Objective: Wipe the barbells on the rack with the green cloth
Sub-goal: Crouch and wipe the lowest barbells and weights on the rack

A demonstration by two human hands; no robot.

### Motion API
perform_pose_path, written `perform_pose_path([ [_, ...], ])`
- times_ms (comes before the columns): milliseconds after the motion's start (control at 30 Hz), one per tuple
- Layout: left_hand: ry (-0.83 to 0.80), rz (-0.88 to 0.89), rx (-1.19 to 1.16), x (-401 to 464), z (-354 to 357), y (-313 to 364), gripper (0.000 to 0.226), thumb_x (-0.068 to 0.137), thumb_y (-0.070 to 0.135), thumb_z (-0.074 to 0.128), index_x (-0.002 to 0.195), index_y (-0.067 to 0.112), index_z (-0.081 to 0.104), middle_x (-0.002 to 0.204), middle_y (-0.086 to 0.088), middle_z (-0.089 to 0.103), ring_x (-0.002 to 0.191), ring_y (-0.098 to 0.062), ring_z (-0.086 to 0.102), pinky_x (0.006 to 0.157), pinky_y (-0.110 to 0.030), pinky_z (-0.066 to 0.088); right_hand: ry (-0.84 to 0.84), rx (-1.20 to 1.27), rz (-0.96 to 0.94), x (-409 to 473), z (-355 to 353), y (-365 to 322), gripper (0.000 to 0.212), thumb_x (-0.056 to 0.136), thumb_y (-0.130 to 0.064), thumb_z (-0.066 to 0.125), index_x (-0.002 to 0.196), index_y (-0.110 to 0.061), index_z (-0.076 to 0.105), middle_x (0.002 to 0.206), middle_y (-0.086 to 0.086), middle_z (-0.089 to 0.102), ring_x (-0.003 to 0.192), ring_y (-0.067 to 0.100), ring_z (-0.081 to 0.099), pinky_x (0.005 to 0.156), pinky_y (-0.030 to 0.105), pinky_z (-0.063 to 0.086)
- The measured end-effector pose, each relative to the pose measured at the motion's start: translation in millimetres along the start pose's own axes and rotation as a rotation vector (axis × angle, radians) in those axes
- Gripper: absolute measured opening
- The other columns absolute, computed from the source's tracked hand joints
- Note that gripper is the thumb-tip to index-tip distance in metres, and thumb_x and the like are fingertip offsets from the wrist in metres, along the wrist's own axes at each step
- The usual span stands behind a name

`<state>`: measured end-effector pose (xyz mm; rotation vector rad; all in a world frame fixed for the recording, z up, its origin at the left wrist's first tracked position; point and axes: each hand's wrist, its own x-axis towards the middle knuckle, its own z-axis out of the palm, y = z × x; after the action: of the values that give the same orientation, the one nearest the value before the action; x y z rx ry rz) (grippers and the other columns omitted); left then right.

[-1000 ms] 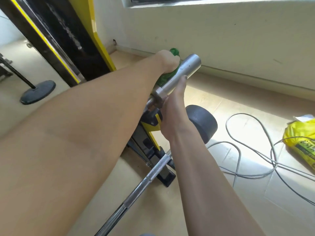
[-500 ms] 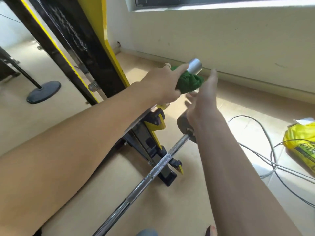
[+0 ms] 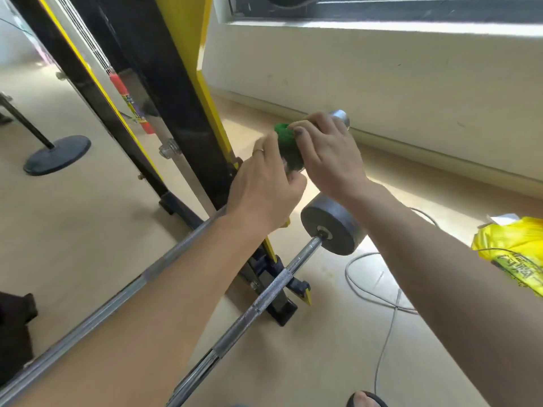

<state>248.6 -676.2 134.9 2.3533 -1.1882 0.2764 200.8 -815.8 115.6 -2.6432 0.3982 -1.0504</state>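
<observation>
Both hands on the soft crumpled green cloth (image 3: 285, 138), bunched round the far sleeve end of the upper steel barbell (image 3: 338, 116) on the black-and-yellow rack (image 3: 188, 118). Left hand (image 3: 264, 186) and right hand (image 3: 329, 154) grip it. Cloth is limp and light, bar rigid, heavy, slick; best held wrapped round the sleeve.
</observation>
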Motion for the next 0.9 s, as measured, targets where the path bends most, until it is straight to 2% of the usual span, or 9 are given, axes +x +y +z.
perform_pose_path([
  [133,0.009,0.020,0.110,2.7,1.4,-0.2,0.069,0.091,0.038,0.047,0.150,0.011,0.022,0.133,-0.010,0.048,0.107,-0.027,0.056,0.089,-0.045,0.051,-0.020,-0.111,-0.099,26.4,8.2,23.0,0.042,0.106,-0.035,0.026,0.101,-0.016,0.064,0.101,0.005,0.061,0.107,0.030,0.052,0.102,0.037,0.034],
  [233,-0.010,0.030,0.183,5.0,1.1,-0.4,0.063,0.093,0.035,0.042,0.149,0.011,0.026,0.131,-0.009,0.050,0.108,-0.026,0.055,0.087,-0.042,0.050,0.002,-0.109,0.067,47.7,9.6,30.2,0.046,0.106,-0.036,0.024,0.097,-0.011,0.062,0.098,0.013,0.061,0.102,0.035,0.053,0.092,0.040,0.039],
  [333,-0.015,0.026,0.186,2.4,-2.0,-0.1,0.035,0.094,0.030,0.042,0.123,0.012,0.049,0.120,-0.008,0.052,0.095,-0.025,0.055,0.081,-0.041,0.051,0.008,-0.049,0.218,59.8,12.7,22.3,0.039,0.106,-0.028,0.032,0.091,-0.008,0.061,0.096,0.014,0.062,0.100,0.033,0.053,0.083,0.036,0.033],
  [433,-0.006,0.025,0.191,1.4,-2.2,0.1,0.027,0.093,0.029,0.041,0.111,0.013,0.053,0.114,-0.008,0.055,0.091,-0.025,0.054,0.081,-0.042,0.052,0.155,0.135,0.084,37.8,17.9,4.9,0.031,0.100,-0.024,0.045,0.070,-0.016,0.045,0.075,0.001,0.048,0.077,0.023,0.045,0.068,0.026,0.022],
  [567,0.020,0.044,0.168,1.1,-0.7,0.5,0.029,0.092,0.028,0.038,0.110,0.012,0.054,0.113,-0.008,0.057,0.092,-0.025,0.055,0.081,-0.040,0.050,0.364,0.194,-0.033,6.5,16.3,2.1,0.029,0.097,-0.017,0.054,0.070,-0.006,0.049,0.078,0.006,0.052,0.074,0.023,0.040,0.071,0.030,0.035],
  [633,0.026,0.050,0.182,1.0,-1.4,0.9,0.030,0.091,0.027,0.037,0.111,0.011,0.054,0.113,-0.008,0.057,0.092,-0.025,0.054,0.080,-0.040,0.049,0.362,0.138,-0.117,6.1,18.7,5.7,0.026,0.098,-0.017,0.054,0.075,-0.005,0.055,0.083,0.009,0.054,0.075,0.026,0.042,0.074,0.031,0.036],
  [733,0.026,0.049,0.176,0.3,-1.0,0.3,0.030,0.090,0.028,0.035,0.108,0.012,0.054,0.110,-0.007,0.056,0.090,-0.025,0.053,0.077,-0.041,0.050,0.295,-0.006,-0.186,12.7,25.9,19.3,0.031,0.103,-0.027,0.043,0.091,-0.010,0.065,0.094,0.007,0.059,0.083,0.029,0.047,0.081,0.033,0.036],
  [833,0.021,0.052,0.176,1.1,1.1,-0.9,0.031,0.088,0.028,0.034,0.107,0.013,0.053,0.112,-0.006,0.055,0.088,-0.024,0.052,0.073,-0.040,0.047,0.253,-0.045,-0.133,25.4,29.6,37.6,0.040,0.105,-0.034,0.035,0.087,-0.011,0.062,0.094,0.006,0.060,0.089,0.029,0.049,0.081,0.040,0.039],
  [900,0.014,0.058,0.180,2.0,1.9,-2.1,0.038,0.088,0.029,0.033,0.115,0.012,0.054,0.120,-0.005,0.055,0.093,-0.024,0.054,0.077,-0.039,0.047,0.266,0.010,-0.017,39.4,31.8,46.9,0.041,0.104,-0.035,0.035,0.078,-0.010,0.055,0.088,0.008,0.058,0.085,0.028,0.048,0.080,0.040,0.039],
])
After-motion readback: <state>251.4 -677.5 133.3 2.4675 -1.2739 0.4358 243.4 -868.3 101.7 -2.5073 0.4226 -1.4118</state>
